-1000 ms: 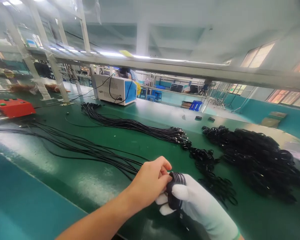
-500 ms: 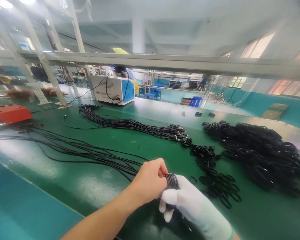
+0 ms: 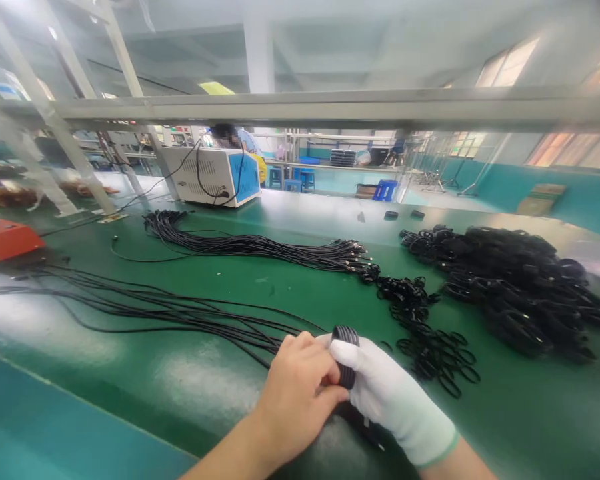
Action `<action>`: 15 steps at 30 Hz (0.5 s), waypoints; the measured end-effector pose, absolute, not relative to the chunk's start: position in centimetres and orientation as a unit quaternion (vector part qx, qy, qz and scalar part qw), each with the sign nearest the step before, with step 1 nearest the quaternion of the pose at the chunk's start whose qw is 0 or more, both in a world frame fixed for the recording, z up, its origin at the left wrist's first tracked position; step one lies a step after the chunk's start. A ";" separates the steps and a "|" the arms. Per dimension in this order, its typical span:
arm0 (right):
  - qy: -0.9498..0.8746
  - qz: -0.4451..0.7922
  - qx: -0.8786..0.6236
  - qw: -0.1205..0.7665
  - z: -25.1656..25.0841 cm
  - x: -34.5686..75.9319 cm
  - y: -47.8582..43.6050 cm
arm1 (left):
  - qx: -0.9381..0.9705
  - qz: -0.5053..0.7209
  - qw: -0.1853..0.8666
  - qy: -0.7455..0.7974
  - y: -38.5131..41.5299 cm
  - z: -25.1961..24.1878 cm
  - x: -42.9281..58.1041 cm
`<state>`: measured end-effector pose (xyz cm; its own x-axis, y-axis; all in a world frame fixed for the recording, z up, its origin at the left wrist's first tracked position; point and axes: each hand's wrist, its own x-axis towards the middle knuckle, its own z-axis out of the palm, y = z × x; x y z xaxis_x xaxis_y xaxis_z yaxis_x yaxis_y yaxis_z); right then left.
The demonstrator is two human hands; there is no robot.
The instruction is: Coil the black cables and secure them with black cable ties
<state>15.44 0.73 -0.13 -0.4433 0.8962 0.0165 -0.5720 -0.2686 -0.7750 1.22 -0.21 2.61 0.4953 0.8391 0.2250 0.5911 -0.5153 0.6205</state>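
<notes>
My right hand (image 3: 391, 399), in a white glove, grips a tight black coil of cable (image 3: 347, 349) low in the middle of the view. My bare left hand (image 3: 295, 390) is closed over the coil's left side, fingers pressed against it. Both hands hover just above the green table (image 3: 190, 373). A loose spread of long black cables (image 3: 145, 307) runs from the hands toward the left. Small black rubber rings (image 3: 433, 360) lie scattered just right of the hands.
A second bundle of black cables (image 3: 260, 248) lies farther back. A big pile of coiled cables (image 3: 515, 287) fills the right side. A white and blue machine box (image 3: 213, 175) stands at the back, a red box (image 3: 3, 240) at the left. A metal rail (image 3: 330, 107) crosses overhead.
Both hands have stayed together on the coil and drifted lower in the view; my left hand's fingers have wrapped further over it. The view has shifted slightly right.
</notes>
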 end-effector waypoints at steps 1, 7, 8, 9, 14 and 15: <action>-0.365 0.767 -0.229 0.475 -0.2 15.5 0.7 | 0.837 0.260 0.227 0.424 -0.2 2.4 1.2; -0.293 0.843 -0.214 0.398 -1.0 16.5 0.7 | 0.765 0.290 0.353 0.455 1.8 3.7 -0.2; -0.299 0.843 -0.212 0.393 -1.0 16.6 0.7 | 0.754 0.296 0.356 0.467 2.2 4.0 -0.2; -0.316 0.838 -0.215 0.389 -1.1 16.6 0.6 | 0.752 0.292 0.351 0.475 2.5 4.1 -0.1; -0.386 0.806 -0.252 0.370 -1.0 15.7 0.3 | 0.779 0.247 0.302 0.491 2.7 3.6 1.1; -0.391 0.804 -0.257 0.366 -0.9 15.5 0.3 | 0.778 0.248 0.293 0.498 2.6 3.3 1.3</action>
<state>15.55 0.28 -0.94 -0.6008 0.7894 -0.1263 -0.3876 -0.4259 -0.8175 1.34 2.63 3.31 0.3816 0.9195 0.0944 0.6285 -0.3330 0.7029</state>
